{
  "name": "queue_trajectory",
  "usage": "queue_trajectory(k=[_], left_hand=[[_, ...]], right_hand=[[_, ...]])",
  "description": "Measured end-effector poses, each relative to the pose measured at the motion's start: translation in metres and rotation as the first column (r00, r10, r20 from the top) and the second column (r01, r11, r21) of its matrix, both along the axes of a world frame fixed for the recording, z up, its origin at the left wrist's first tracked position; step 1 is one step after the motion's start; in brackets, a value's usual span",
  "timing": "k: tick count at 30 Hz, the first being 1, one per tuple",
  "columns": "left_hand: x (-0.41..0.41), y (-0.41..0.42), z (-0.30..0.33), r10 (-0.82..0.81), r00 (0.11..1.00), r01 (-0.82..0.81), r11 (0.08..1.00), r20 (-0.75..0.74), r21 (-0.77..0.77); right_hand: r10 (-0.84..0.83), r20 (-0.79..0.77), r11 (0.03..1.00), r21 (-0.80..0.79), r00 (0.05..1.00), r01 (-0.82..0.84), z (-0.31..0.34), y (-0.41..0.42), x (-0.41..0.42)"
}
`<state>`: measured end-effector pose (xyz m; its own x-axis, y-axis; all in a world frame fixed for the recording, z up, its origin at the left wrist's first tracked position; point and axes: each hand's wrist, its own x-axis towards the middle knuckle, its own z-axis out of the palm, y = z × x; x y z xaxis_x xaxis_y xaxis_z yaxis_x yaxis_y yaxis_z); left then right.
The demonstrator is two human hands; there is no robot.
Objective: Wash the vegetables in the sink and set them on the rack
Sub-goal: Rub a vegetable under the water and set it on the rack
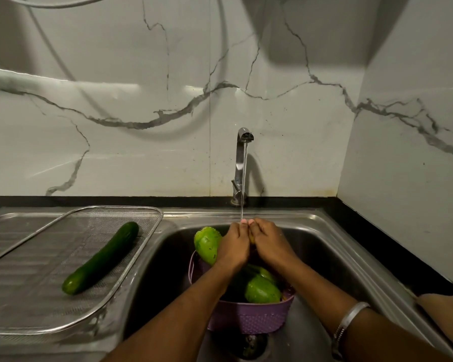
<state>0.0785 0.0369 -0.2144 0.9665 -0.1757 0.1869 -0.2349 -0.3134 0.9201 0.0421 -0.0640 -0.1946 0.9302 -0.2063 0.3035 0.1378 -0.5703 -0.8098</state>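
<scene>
Water runs from the steel tap (pixel 242 163) onto my two hands, held together over the sink (pixel 324 246). My left hand (pixel 234 244) and my right hand (pixel 268 241) are cupped round a small yellowish vegetable (pixel 252 239), almost wholly hidden between them. Beneath them a purple perforated basket (pixel 249 317) stands in the sink and holds green vegetables: one pale green one (pixel 207 244) leans on its far left rim, another (pixel 262 290) lies near its front. A dark green cucumber (pixel 101 258) lies on the wire mesh rack (pixel 141 259) on the draining board to the left.
The sink drain (pixel 251 344) shows just in front of the basket. A black counter edge (pixel 377 246) runs along the back and right, under a marble-patterned wall. A tan object (pixel 445 317) sits at the right edge of the counter.
</scene>
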Motion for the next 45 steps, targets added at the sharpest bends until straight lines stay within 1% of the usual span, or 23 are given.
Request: queue_trajectory(k=[2,6,8,10,11,12,14,15,17,20,23,25,29,31,33,34,36,37,38,39,40,42,45], left_hand=[[-0.001,0.0,-0.002,0.008,0.994,-0.008,1.0,0.109,-0.001],[-0.008,0.004,0.001,0.023,0.93,-0.029,1.0,0.366,0.011],[-0.013,0.008,0.005,-0.004,0.877,-0.043,0.995,0.481,0.087],[-0.015,0.012,0.008,-0.014,0.839,-0.069,0.989,0.543,0.133],[-0.016,0.013,0.009,-0.006,0.843,-0.075,0.989,0.537,0.129],[-0.015,0.013,0.009,0.006,0.856,-0.085,0.988,0.517,0.129],[-0.013,0.011,0.008,0.036,0.876,-0.125,0.98,0.481,0.153],[-0.011,0.01,0.008,0.053,0.882,-0.145,0.976,0.468,0.162],[-0.004,0.011,0.011,0.1,0.898,-0.185,0.969,0.428,0.162],[0.002,0.016,0.015,0.152,0.951,-0.198,0.968,0.27,0.156],[0.005,0.016,0.014,0.138,0.99,-0.141,0.978,0.03,0.153],[0.007,0.015,0.01,0.133,0.99,-0.126,0.982,-0.041,0.142],[0.002,0.018,0.007,0.034,0.971,-0.089,0.97,0.237,0.226],[-0.006,0.016,0.007,-0.03,0.933,-0.059,0.97,0.358,0.236],[-0.011,0.014,0.008,-0.033,0.897,-0.08,0.969,0.441,0.235],[-0.014,0.013,0.01,-0.031,0.885,-0.09,0.967,0.464,0.237],[-0.016,0.013,0.012,0.001,0.873,-0.125,0.968,0.488,0.22],[-0.016,0.014,0.013,0.022,0.877,-0.135,0.97,0.48,0.203],[-0.015,0.014,0.014,0.043,0.893,-0.137,0.974,0.448,0.181],[-0.011,0.014,0.012,0.059,0.925,-0.132,0.976,0.375,0.173],[-0.008,0.014,0.012,0.064,0.964,-0.107,0.982,0.257,0.157],[-0.003,0.016,0.013,0.062,0.998,-0.06,0.995,-0.017,0.081],[-0.004,0.017,0.019,0.002,0.927,-0.064,0.986,-0.376,-0.153]], right_hand=[[-0.032,0.04,0.997,-0.074,0.999,0.035,-0.003,0.006,0.002],[-0.142,-0.016,0.989,-0.032,0.99,0.142,0.002,0.013,0.005],[-0.159,-0.197,0.963,0.186,0.967,0.196,0.01,0.017,0.004],[0.014,-0.371,0.835,0.516,0.928,0.193,0.017,0.019,-0.003],[0.065,-0.383,0.806,0.564,0.921,0.178,0.018,0.02,-0.005],[0.051,-0.365,0.835,0.527,0.93,0.161,0.016,0.02,-0.002],[-0.122,-0.213,0.971,0.178,0.969,0.161,0.008,0.018,0.004],[-0.192,-0.097,0.981,-0.027,0.977,0.19,0.006,0.017,0.005],[-0.193,0.055,0.945,-0.258,0.98,0.2,0.005,0.015,0.002],[-0.094,0.132,0.877,-0.457,0.987,0.145,0.007,0.015,-0.005],[-0.05,0.112,0.82,-0.562,0.992,0.105,0.006,0.017,-0.007],[-0.036,0.107,0.816,-0.57,0.994,0.091,0.002,0.016,-0.004],[-0.139,0.045,0.942,-0.303,0.989,0.146,-0.003,0.015,0.002],[-0.171,-0.16,0.982,0.047,0.972,0.181,-0.001,0.015,0.005],[-0.07,-0.384,0.886,0.401,0.921,0.234,0.004,0.016,0.004],[0.0,-0.427,0.809,0.531,0.904,0.251,0.007,0.016,0.003],[0.067,-0.419,0.72,0.649,0.906,0.247,0.011,0.017,0.003],[0.059,-0.401,0.755,0.617,0.914,0.222,0.011,0.018,0.003],[0.005,-0.372,0.848,0.494,0.928,0.193,0.01,0.019,0.004],[-0.093,-0.306,0.944,0.275,0.948,0.182,0.006,0.02,0.005],[-0.182,-0.197,0.982,0.015,0.963,0.188,0.003,0.02,0.005],[-0.207,-0.002,0.927,-0.319,0.978,0.196,0.0,0.022,0.0],[-0.141,0.119,0.861,-0.474,0.983,0.181,0.002,0.024,-0.004]])
